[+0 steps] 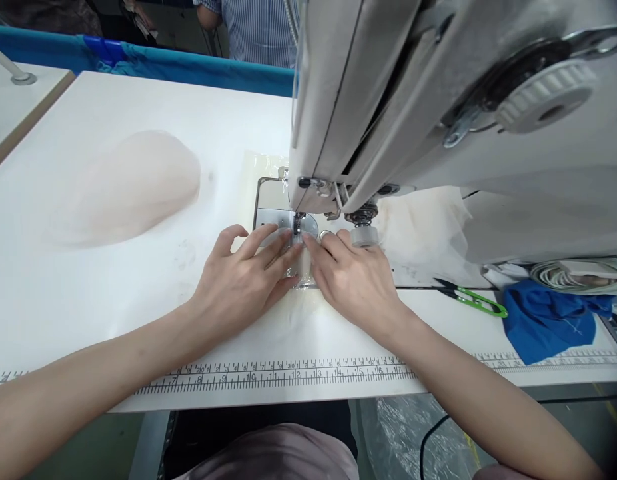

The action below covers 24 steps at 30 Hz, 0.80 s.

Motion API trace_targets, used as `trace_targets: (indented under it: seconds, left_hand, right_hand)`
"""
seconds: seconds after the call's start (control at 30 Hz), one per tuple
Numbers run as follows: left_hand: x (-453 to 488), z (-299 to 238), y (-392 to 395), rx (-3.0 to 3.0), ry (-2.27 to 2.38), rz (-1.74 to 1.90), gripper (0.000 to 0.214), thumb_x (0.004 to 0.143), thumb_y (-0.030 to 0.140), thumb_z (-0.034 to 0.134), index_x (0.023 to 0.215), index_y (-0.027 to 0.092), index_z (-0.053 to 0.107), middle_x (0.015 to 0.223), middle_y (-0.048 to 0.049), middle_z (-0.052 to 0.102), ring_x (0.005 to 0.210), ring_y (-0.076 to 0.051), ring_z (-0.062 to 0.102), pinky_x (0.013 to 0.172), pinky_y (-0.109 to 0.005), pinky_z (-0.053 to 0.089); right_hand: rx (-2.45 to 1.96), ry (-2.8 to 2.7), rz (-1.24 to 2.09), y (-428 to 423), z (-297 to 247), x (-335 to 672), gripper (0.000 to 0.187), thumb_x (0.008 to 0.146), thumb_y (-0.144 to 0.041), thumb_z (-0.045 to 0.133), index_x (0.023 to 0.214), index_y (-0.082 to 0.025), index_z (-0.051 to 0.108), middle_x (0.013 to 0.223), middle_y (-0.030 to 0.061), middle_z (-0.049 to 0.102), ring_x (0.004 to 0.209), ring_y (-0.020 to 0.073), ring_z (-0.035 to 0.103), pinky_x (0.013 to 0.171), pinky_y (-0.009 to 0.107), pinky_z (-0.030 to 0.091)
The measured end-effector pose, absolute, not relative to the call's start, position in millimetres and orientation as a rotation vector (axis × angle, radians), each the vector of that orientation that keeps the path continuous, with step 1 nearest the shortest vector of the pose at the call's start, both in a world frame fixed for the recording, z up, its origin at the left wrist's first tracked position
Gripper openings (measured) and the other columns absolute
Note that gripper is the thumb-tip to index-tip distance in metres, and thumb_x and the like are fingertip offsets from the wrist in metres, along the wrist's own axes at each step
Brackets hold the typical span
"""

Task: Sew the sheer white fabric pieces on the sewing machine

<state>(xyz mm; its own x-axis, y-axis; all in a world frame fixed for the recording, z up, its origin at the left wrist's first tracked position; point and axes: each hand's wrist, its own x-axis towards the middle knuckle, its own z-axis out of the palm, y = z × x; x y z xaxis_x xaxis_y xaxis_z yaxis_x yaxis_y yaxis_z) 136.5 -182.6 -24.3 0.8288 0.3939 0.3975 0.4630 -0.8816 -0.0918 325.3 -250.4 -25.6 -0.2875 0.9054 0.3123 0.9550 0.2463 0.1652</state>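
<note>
My left hand lies flat on the white table with its fingers stretched toward the needle. It presses a thin, nearly see-through piece of fabric down just in front of the presser foot. My right hand rests flat on the same fabric from the right, fingertips meeting the left ones at the foot. The sewing machine head hangs over both hands. Sheer cream fabric bunches behind the needle, under the machine arm.
A pile of pale pink sheer pieces lies at the left of the table. Green-handled thread snips and a blue cloth sit at the right. A ruler strip runs along the front edge. A person in a striped shirt stands behind.
</note>
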Motion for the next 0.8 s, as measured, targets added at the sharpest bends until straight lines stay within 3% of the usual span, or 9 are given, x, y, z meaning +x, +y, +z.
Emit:
trace_targets:
  seconds: [0.6, 0.8]
  left_hand:
    - [139.7, -27.4, -175.0, -2.916, -0.772, -0.526, 0.034, 0.1, 0.034, 0.046, 0.128, 0.021, 0.06, 0.134, -0.0089, 0.061, 0.126, -0.028, 0.053, 0.094, -0.048, 0.038]
    - [125.5, -8.6, -179.5, -3.001, -0.673, -0.65, 0.022, 0.098, 0.028, 0.051, 0.112, 0.02, 0.065, 0.118, -0.0054, 0.07, 0.111, -0.024, 0.062, 0.09, -0.042, 0.044]
  right_hand:
    - [-1.8, -2.362, -0.602, -242.5, -28.4, 330.3, 0.036, 0.096, -0.012, 0.042, 0.124, -0.011, 0.064, 0.083, 0.0093, 0.067, 0.087, 0.0235, 0.055, 0.069, 0.036, 0.032]
    - [-1.796, -2.336, -0.497, -249.9, -12.6, 337.4, 0.029, 0.094, -0.014, 0.049, 0.115, -0.014, 0.069, 0.091, 0.0084, 0.07, 0.077, 0.021, 0.058, 0.075, 0.038, 0.036]
